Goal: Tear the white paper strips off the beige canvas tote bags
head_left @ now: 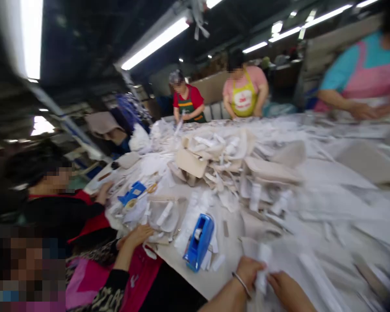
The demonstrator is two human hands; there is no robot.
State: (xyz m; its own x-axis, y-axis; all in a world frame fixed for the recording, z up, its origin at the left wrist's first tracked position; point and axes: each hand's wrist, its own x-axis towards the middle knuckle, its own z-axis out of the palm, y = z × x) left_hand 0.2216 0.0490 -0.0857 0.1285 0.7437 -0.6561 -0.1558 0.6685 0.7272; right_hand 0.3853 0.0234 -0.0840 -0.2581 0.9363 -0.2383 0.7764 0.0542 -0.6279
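Head view of a large work table (227, 264) covered with white strips and pale flat pieces. At the bottom edge, the left hand (248, 272), with a thin bracelet (241, 284) at the wrist, and the right hand (284, 288) both pinch 1 white paper piece (262, 277), which stands between them just above the near edge of the table; both hands are closed on it, though blur hides the fingertips. A blue tape dispenser (199, 242) stands on the table just left of the left hand. A second, smaller blue dispenser (132, 193) lies farther left. A cardboard box (190, 164) sits in the heap at the table's middle. Other people work around the table: 2 seated at the left, 1 of whom rests a hand (137, 236) on the edge, 2 in aprons at the far end, and 1 at the right.
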